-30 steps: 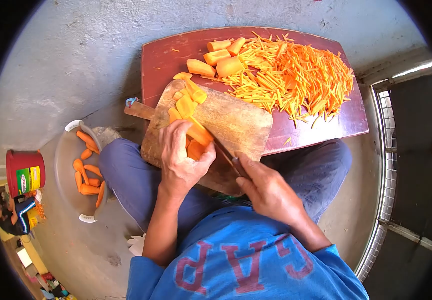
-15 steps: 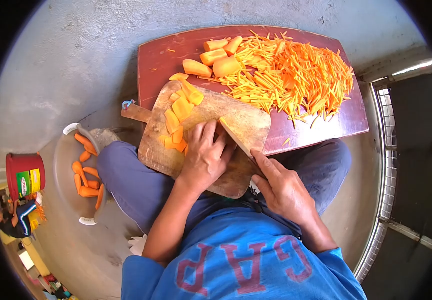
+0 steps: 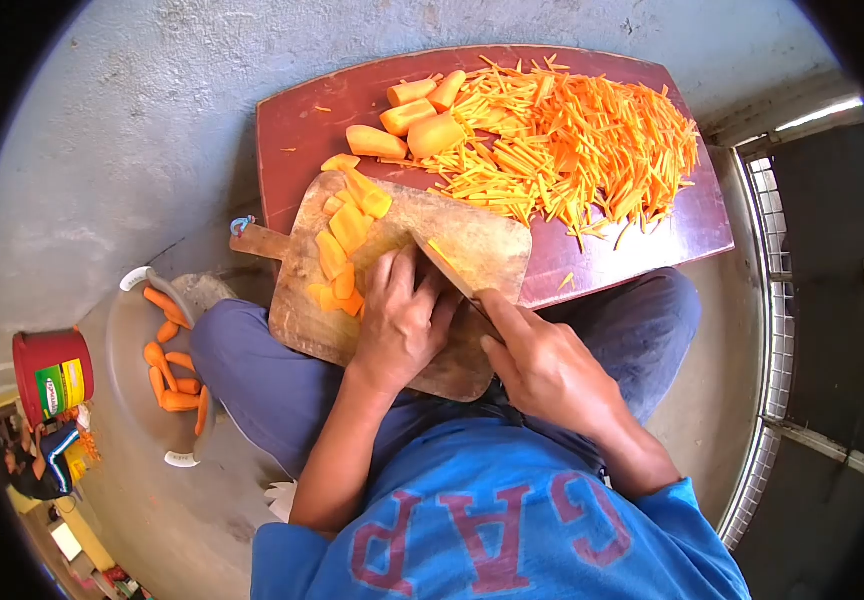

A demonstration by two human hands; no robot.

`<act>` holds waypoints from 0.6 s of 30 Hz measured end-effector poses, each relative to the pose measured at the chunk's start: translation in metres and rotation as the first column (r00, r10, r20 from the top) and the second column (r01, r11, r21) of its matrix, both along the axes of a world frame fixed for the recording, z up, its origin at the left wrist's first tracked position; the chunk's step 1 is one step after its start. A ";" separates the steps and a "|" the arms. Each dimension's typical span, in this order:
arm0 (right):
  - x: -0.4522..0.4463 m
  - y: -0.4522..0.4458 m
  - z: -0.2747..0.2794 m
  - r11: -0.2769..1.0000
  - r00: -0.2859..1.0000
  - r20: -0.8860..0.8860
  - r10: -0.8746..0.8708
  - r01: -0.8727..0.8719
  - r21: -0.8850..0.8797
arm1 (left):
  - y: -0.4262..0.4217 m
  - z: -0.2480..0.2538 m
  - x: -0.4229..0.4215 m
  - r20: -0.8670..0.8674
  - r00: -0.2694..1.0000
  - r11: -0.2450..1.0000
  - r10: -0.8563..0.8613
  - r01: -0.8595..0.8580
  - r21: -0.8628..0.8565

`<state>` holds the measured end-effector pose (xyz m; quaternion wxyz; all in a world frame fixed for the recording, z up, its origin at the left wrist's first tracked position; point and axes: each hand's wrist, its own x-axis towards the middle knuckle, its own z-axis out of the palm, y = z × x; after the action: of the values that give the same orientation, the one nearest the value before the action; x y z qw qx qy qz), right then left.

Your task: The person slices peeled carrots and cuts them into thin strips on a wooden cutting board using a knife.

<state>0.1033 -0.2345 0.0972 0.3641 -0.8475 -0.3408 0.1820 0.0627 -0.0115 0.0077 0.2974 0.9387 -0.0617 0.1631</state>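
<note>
We're slicing, it seems, on the cutting board [image 3: 477, 232]: right hand [image 3: 549, 368], fingers closed round the knife [image 3: 451, 272]; left hand [image 3: 397, 330], fingers bent beside the blade, any hold hidden from us. Carrot slices [image 3: 332, 256] lie toward the board's handle; the next stroke should want tucked fingertips.

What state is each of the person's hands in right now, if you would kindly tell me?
Left hand: curled down over the cutting board; whether it grips anything cannot be told.
Right hand: closed, holding the knife.
</note>
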 end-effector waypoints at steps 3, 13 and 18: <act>-0.007 -0.007 0.017 0.999 1.000 -0.031 0.000 -0.001 -0.033 | -0.001 -0.002 0.000 0.011 1.000 0.999 0.014 -0.013 -0.035; 0.001 0.001 0.014 1.000 0.998 -0.055 0.012 -0.013 -0.021 | -0.001 -0.004 -0.002 0.030 0.999 0.999 0.016 -0.015 -0.039; 0.013 0.011 -0.008 0.999 0.999 -0.012 0.033 -0.033 -0.006 | 0.002 -0.009 -0.004 0.047 0.999 1.000 0.014 -0.013 -0.015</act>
<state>0.1162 -0.2236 0.0893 0.3604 -0.8418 -0.3520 0.1939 0.0589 -0.0100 -0.0009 0.3016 0.9328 -0.0611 0.1877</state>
